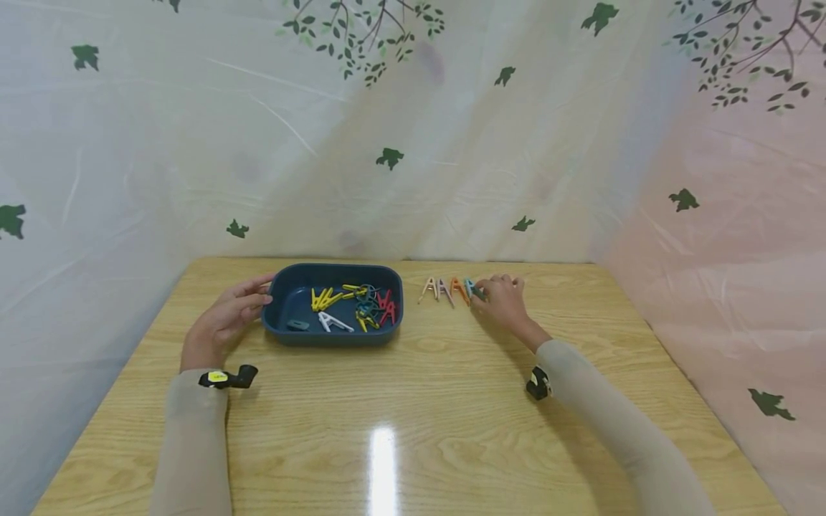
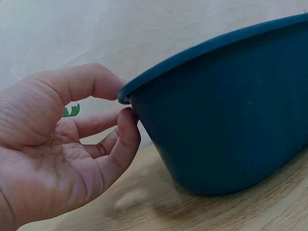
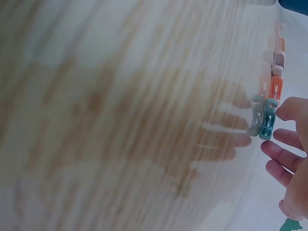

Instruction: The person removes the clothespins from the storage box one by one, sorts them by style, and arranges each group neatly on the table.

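My left hand [image 1: 235, 312] holds the left rim of a dark blue plastic basin [image 1: 332, 340], its bent fingers and thumb meeting at the lip [image 2: 192, 53]. Yellow, red, white and dark teal plastic clips [image 1: 335, 322] lie inside. Right of the basin is a row of clips: beige [image 1: 429, 288], purple [image 1: 444, 290], orange [image 1: 459, 289] and light blue [image 1: 470, 288]. At the row's right end is a dark teal clip [image 3: 266, 126]. Close around it are the loosely bent, spread fingers of my right hand [image 1: 503, 304]; whether they touch it is unclear.
The wooden table [image 1: 310, 423] ends at the back against a pale curtain [image 1: 452, 208] printed with green leaves. Another curtain side runs along the right edge. A black wrist camera [image 1: 538, 384] sits on the right sleeve, another camera [image 1: 232, 377] on the left.
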Available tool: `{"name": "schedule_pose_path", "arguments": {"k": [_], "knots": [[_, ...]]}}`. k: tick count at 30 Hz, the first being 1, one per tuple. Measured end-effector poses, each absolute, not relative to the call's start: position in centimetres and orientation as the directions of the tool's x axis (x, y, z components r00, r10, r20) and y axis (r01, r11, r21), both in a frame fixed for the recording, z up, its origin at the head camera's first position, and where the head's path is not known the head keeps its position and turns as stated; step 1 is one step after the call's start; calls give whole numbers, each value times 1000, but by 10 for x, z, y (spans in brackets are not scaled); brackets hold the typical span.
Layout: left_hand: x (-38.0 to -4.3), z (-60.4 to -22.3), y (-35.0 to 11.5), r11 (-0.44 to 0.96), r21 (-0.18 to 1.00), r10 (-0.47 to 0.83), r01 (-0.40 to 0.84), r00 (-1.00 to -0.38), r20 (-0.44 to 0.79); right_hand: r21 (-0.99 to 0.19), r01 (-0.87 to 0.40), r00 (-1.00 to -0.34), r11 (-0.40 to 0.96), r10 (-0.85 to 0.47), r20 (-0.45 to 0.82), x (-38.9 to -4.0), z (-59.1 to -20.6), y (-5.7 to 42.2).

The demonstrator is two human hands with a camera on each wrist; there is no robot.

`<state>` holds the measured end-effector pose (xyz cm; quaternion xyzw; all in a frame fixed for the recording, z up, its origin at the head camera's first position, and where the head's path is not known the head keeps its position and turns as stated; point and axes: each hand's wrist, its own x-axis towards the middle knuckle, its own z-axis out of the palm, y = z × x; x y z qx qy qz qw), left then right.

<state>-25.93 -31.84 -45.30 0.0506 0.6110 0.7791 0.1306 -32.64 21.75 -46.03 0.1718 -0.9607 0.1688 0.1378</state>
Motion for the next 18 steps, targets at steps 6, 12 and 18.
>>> {"name": "schedule_pose_path", "arguments": {"k": [6, 12, 18], "knots": [[-261, -455, -318, -239, 959, 258, -153, -962, -89, -301, -353, -920, 886, -271, 282, -325, -456, 217], [-262, -455, -318, -263, 950, 264, -166, -960, -95, -313, -378, -905, 871, -278, 322, -323, -452, 213], [-263, -457, -319, -251, 954, 268, -162, -959, -92, -282, -412, -878, 866, -295, 377, -322, -454, 208]]}}
